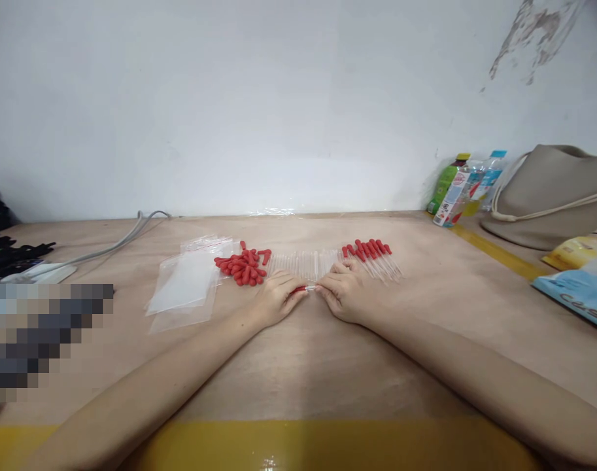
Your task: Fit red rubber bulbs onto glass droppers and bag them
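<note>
My left hand point(280, 296) is closed around a red rubber bulb point(301, 288), mostly hidden by the fingers. From the other side my right hand point(344, 291) pinches a clear dropper tube point(310, 288), whose end meets the bulb's mouth; how deep it sits I cannot tell. Just beyond the hands lies a row of loose clear tubes point(298, 263). A heap of loose red bulbs point(244, 267) is left of that row. Several droppers with red bulbs fitted point(371, 250) lie side by side beyond my right hand.
Clear plastic zip bags point(183, 281) lie at left, near a grey cable point(116, 244). Drink bottles point(452, 193), a taupe bag point(553, 193) and a blue packet point(577, 294) occupy the right side. A wall point(278, 111) closes off the back; yellow tape point(298, 445) runs along the front edge.
</note>
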`<state>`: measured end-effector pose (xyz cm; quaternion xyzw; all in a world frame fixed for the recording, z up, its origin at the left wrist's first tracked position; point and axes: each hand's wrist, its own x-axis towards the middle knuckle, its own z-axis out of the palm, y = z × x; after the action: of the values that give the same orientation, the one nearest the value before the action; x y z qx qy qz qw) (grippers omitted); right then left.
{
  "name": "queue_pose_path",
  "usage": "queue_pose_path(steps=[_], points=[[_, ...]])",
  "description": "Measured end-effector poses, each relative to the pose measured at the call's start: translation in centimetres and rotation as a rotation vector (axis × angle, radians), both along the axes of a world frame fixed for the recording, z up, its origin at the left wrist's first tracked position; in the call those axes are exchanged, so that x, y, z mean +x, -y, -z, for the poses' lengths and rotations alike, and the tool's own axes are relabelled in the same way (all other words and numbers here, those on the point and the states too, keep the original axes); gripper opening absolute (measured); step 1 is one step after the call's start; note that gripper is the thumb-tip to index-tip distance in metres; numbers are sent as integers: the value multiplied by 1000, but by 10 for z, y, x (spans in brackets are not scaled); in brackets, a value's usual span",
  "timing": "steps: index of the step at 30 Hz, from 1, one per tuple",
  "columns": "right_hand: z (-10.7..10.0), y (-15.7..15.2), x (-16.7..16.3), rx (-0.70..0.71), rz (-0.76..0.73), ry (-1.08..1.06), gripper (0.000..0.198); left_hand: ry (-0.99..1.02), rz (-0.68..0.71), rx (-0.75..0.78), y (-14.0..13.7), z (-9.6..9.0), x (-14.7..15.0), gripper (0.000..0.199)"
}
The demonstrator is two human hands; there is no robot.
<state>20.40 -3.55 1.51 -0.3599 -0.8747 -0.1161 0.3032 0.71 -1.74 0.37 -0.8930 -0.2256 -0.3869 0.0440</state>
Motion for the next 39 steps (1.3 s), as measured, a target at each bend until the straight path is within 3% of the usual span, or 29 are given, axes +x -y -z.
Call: queue_pose_path(steps=[6,11,13,16,20,23,29,39], points=[[-6,3,-1,-62,31,57,28,-53,1,-6,-3,1,-1,11],[-9,-1,3,22,43,119,30,-21,-85,-46,-6,-1,-3,13],[-9,-7,10,38,82,119,30,5,-161,-52,-6,-2,-4,24],[-10,-23,27,-38,324,-37,33,43,-255,-49,-6,-2,-6,36],[-9,-45,56,-250,731,-269,36,5,-262,-59,-6,-1,-6,26],[-6,-52,66,-302,859,-293,31,-8,-273,-60,-6,0,-5,23],[-1,-52,57,-321,858,-186,24,-19,-285,-77,-7,3,-5,20],[-3,-57,62,-450,866,-86,35,-29,-281,-83,-8,2,-4,15]])
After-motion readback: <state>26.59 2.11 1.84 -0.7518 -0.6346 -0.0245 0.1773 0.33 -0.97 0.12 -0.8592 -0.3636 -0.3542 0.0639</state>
